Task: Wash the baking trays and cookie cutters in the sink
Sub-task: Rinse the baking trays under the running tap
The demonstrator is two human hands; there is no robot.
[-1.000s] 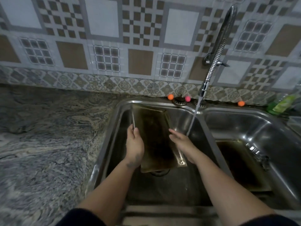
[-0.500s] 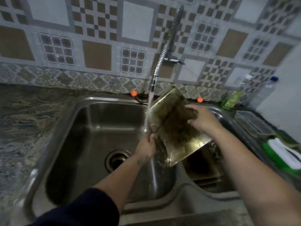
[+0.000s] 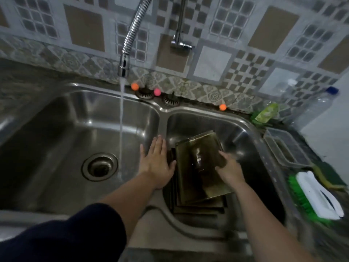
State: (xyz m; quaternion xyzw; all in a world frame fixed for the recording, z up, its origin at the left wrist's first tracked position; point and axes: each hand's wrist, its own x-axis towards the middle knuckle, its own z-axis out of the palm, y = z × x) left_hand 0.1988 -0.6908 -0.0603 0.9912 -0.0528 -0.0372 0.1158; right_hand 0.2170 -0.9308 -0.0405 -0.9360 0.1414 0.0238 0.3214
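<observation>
A dark, wet baking tray [image 3: 198,163] lies on top of a stack of similar trays [image 3: 198,207] in the right basin of the steel double sink [image 3: 162,118]. My right hand [image 3: 229,170] grips the top tray's right edge. My left hand [image 3: 155,163] hovers flat with fingers spread over the divider between the basins, its thumb close to the tray's left edge. Water runs from the flexible tap [image 3: 125,59] into the left basin, near its drain [image 3: 99,166]. No cookie cutters are visible.
A green and white scrub brush [image 3: 319,199] and a sponge [image 3: 328,178] lie on the counter to the right. Behind them are a clear plastic container [image 3: 283,148], a green soap bottle [image 3: 266,114] and clear bottles [image 3: 313,108]. Small coloured balls [image 3: 157,92] sit on the sink's back rim.
The tray went from under the tap in the left basin, across the divider, down onto the stack in the right basin. My left hand has let go of it and opened.
</observation>
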